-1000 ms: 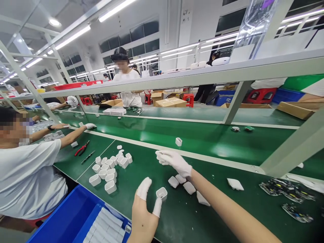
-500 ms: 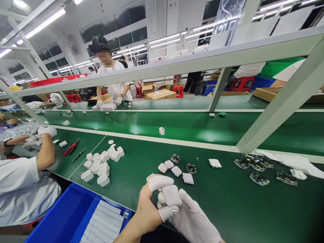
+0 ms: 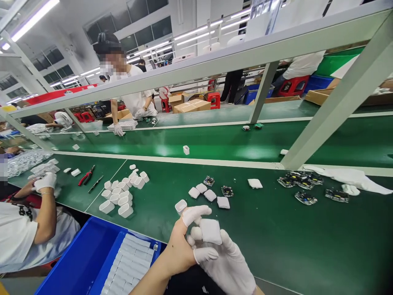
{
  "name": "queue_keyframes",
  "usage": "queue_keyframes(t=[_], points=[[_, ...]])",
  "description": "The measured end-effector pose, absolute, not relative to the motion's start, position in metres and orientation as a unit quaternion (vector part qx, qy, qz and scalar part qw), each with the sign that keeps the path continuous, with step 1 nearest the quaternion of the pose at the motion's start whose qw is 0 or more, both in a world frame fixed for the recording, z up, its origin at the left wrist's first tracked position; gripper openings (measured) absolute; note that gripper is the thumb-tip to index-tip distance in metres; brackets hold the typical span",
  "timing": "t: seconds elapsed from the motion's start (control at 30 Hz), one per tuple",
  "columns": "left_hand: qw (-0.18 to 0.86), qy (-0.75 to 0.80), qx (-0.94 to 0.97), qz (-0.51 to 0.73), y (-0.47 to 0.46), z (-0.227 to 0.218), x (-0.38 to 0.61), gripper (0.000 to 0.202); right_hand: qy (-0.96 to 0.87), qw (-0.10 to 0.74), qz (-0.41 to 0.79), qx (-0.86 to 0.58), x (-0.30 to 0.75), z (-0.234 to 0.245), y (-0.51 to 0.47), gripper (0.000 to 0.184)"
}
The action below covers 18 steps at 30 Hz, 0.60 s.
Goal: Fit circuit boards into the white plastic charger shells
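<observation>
In front of me, my right hand (image 3: 229, 262), in a white glove, has its fingers closed around a white rounded-square piece (image 3: 211, 231). My left hand (image 3: 181, 241) wears white finger covers. Its fingers are spread above and below that piece, with small gaps to its edges. Just beyond my left fingers stands a white open-topped plastic cup (image 3: 181, 206). Several similar white square pieces (image 3: 210, 195) lie farther up the green table, beside small circuit boards (image 3: 227, 191).
Left of my hands are a cluster of white cups (image 3: 118, 194), red-handled pliers (image 3: 86, 175) and a screwdriver (image 3: 95, 184). A blue bin (image 3: 76, 254) holds rows of white parts. More circuit boards (image 3: 305, 198) lie right. A co-worker (image 3: 33, 221) sits left; a frame post (image 3: 337, 94) slants at right.
My left fingers have parted from the white square piece; my right hand still holds it. The cup beyond my left hand is now visible. The view has shifted, and the co-worker opposite has reached down.
</observation>
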<state>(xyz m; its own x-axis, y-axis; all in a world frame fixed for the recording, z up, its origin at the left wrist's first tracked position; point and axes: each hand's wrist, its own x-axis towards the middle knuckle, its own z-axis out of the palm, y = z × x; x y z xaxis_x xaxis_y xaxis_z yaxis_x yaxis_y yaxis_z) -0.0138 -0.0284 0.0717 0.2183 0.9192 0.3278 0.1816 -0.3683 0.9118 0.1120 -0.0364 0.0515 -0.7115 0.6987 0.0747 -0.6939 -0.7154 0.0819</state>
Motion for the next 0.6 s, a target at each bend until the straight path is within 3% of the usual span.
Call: queue_keyframes(t=[0.17, 0.3, 0.5, 0.6], points=[[0.381, 0.426, 0.671, 0.472, -0.03, 0.075, -0.012, 0.043, 0.033, 0.408, 0.911, 0.055, 0.11, 0.048, -0.037, 0.03], [0.399, 0.388, 0.686, 0.468, -0.031, 0.074, -0.012, 0.042, 0.054, 0.371, 0.926, 0.044, 0.114, 0.04, -0.038, 0.031], [0.408, 0.338, 0.716, 0.454, -0.044, 0.077, -0.015, 0.068, -0.044, 0.403, 0.911, 0.073, 0.115, 0.035, -0.047, 0.043], [0.396, 0.319, 0.73, 0.457, -0.047, 0.078, -0.017, 0.069, -0.103, 0.412, 0.901, 0.09, 0.114, 0.039, -0.05, 0.047]])
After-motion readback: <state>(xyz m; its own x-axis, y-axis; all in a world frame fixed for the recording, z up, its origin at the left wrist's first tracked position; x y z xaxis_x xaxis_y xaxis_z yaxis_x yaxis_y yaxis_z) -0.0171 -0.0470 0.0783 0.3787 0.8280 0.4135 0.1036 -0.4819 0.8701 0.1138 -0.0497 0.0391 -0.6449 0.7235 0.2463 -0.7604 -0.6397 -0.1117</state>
